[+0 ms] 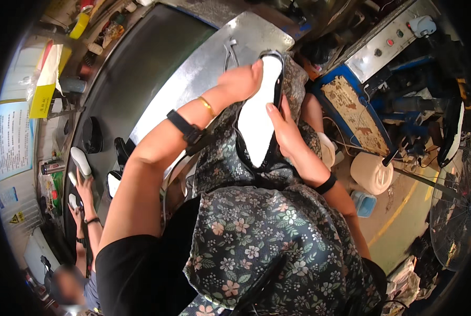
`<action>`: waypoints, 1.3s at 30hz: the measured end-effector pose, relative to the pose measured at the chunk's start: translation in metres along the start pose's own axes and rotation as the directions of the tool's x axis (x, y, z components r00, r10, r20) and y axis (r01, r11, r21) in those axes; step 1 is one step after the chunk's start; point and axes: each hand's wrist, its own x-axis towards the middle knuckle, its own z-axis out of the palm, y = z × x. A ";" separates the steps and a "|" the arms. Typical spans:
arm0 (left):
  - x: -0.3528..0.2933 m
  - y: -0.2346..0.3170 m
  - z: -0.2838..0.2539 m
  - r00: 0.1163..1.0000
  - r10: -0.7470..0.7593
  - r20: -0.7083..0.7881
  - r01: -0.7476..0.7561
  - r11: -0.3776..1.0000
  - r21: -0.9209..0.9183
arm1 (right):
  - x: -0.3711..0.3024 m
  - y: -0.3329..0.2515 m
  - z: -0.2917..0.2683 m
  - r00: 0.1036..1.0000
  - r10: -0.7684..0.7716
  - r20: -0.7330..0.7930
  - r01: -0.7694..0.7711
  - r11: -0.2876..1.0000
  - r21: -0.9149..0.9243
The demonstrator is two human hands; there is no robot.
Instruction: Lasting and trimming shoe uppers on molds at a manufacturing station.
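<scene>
A black shoe [261, 118] lies over my lap with its white, sole-shaped face up. The narrow pointed end is toward me, and black material edges it. My left hand [243, 82] is closed at the shoe's far left edge; its fingertips are partly hidden. On the right side my right hand [288, 129] grips the shoe, thumb over the white face and fingers along the black side. Just beyond my left hand, a pair of metal pincers [231, 52] lies on the metal tabletop [188, 79].
A dark conveyor belt [140, 58] runs along the left, bearing black and white shoe pieces [81, 159]. Another person's hands [83, 189] work there. To the right are a blue-framed machine [356, 110], a white plastic jug [371, 173] and a black fan [454, 210].
</scene>
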 end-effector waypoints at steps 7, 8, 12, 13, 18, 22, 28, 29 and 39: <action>-0.085 0.000 0.025 0.966 -0.213 -0.146 0.143 0.912 -0.384 | 0.000 0.009 -0.001 0.996 0.077 -0.038 -0.071 0.987 0.143; -0.087 0.002 0.030 0.978 -0.175 -0.117 0.150 0.969 -0.197 | -0.001 0.009 0.000 0.998 0.058 -0.037 -0.052 0.988 0.148; -0.078 0.007 0.033 0.970 0.023 -0.240 0.042 0.964 0.264 | -0.002 0.010 0.006 0.981 -0.187 -0.052 0.185 0.982 -0.047; -0.078 0.004 0.031 0.987 -0.078 -0.138 0.103 0.977 0.185 | -0.003 0.011 0.007 0.984 -0.168 -0.067 0.166 0.986 -0.031; -0.116 0.001 0.036 0.935 -0.351 0.048 0.331 0.818 -0.471 | -0.007 0.015 0.005 0.992 -0.091 -0.085 0.103 0.985 0.136; -0.117 0.004 0.050 0.944 0.019 -0.328 0.052 0.977 0.205 | -0.008 0.022 0.005 0.974 -0.192 -0.123 0.195 0.981 0.014; -0.121 -0.005 0.052 0.952 -0.275 -0.133 0.216 0.913 -0.345 | -0.007 0.016 0.001 0.978 -0.193 -0.074 0.197 0.979 0.053; -0.129 -0.007 0.051 0.957 -0.290 -0.015 0.227 0.781 -0.582 | -0.007 0.013 0.000 0.986 -0.159 -0.049 0.163 0.982 0.093; -0.132 0.013 0.014 0.991 -0.038 0.128 0.121 -0.155 -0.981 | 0.030 -0.038 0.004 0.963 -0.161 0.218 0.242 0.874 -0.422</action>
